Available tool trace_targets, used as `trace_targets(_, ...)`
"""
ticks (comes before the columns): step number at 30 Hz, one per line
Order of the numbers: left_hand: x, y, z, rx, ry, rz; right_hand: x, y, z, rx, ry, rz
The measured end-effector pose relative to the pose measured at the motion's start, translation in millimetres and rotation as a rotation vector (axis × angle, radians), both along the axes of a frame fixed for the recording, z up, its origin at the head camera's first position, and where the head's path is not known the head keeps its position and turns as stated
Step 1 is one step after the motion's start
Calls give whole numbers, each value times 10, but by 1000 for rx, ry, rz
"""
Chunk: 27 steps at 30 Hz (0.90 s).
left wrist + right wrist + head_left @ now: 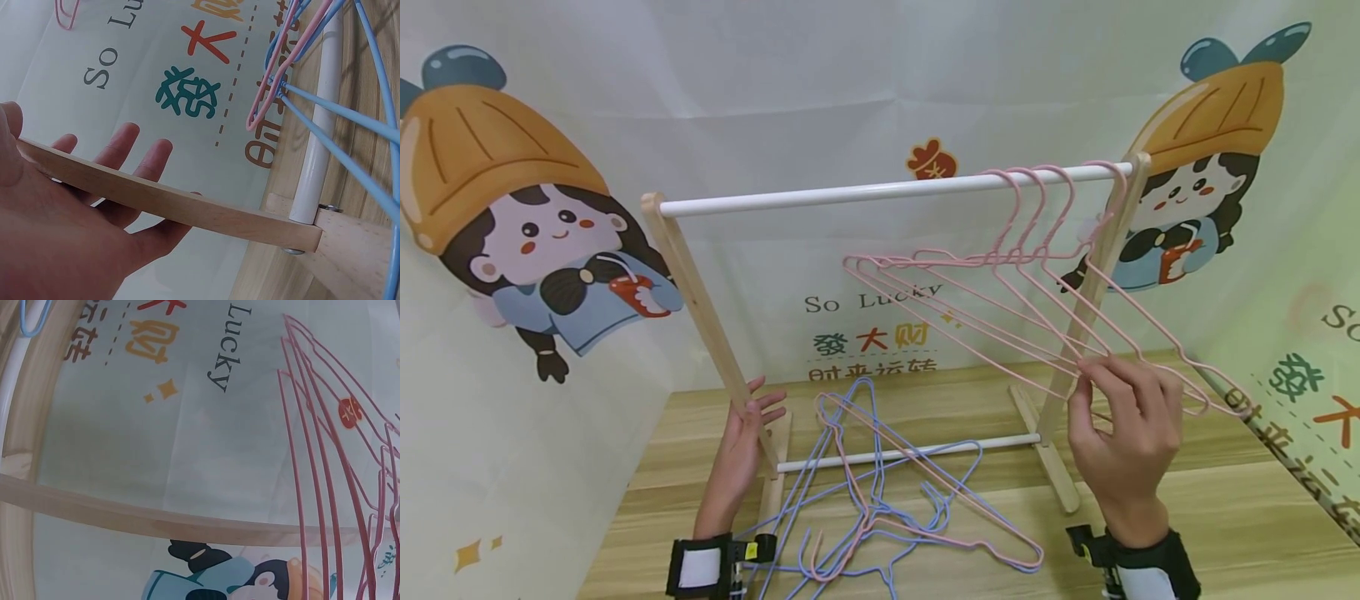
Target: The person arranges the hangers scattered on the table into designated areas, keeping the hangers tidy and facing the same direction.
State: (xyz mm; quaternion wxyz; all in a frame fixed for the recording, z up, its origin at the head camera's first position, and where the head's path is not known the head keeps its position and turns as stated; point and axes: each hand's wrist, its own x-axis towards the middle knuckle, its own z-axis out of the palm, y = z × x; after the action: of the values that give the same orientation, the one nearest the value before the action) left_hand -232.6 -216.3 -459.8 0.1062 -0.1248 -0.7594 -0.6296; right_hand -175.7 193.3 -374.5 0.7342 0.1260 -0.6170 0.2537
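Note:
Several pink hangers (1018,258) hang by their hooks from the white rail (850,193) of a small rack, near its right end. My right hand (1127,417) pinches at their lower bars with thumb and index finger; its fingers hide which bars it holds. In the right wrist view the pink hangers (319,487) show, but not the hand. My left hand (745,442) rests against the rack's left wooden post (700,308). In the left wrist view its fingers (150,162) spread fairly straight behind the post (125,190), with the thumb on the near side.
Below the rack, a pink hanger (925,529) lies over several tangled blue hangers (872,417) on the wood-grain tabletop (992,550). A white lower bar (1000,445) joins the two posts near their feet. A printed cloth (790,100) with cartoon figures covers the back and sides.

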Motion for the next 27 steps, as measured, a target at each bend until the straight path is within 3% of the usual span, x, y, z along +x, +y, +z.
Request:
trace_targets(13,-7,5,18,7,-4,-3,-32,-172,-22,86,89,79)
trace_targets(22,-2,11,10,15,4,0,-24,-230,-142,239,14,194)
trace_targets(27,2,5,4,11,7,-1,-39,-253,-230,338,-102,246)
